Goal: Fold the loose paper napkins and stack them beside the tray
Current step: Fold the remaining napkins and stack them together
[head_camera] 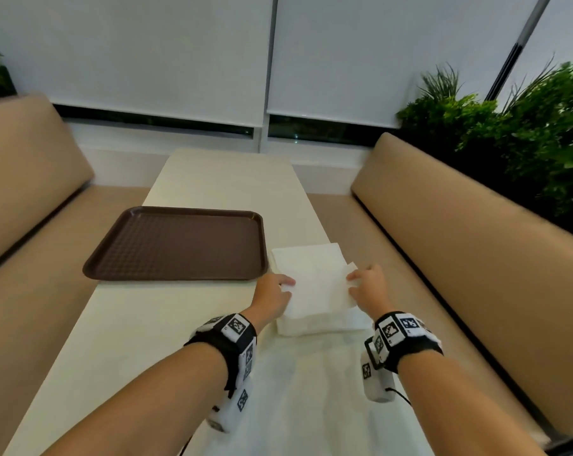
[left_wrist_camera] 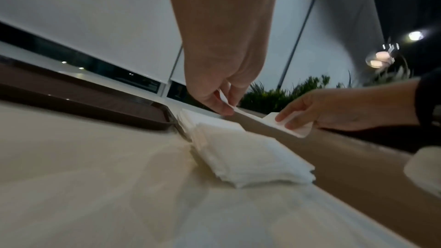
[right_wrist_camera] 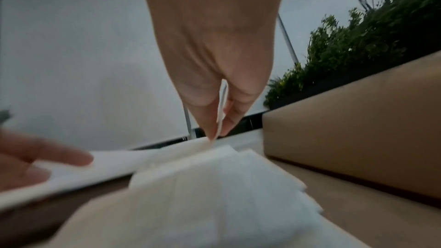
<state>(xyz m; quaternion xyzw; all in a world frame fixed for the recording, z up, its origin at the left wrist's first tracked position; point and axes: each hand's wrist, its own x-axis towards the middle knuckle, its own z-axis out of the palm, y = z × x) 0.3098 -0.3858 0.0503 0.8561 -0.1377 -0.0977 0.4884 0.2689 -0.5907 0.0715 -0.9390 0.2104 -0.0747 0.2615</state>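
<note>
A white paper napkin hangs stretched flat between my two hands, just above the table. My left hand pinches its left edge between thumb and fingers. At the opposite edge, my right hand pinches it the same way. Below the held napkin lies a stack of white napkins, the nearer pile. A second white pile lies just beyond it, right beside the brown tray. The tray holds nothing.
The long cream table runs away from me between two tan benches. The napkin piles lie close to the table's right edge. Green plants stand behind the right bench, and window blinds close the far end.
</note>
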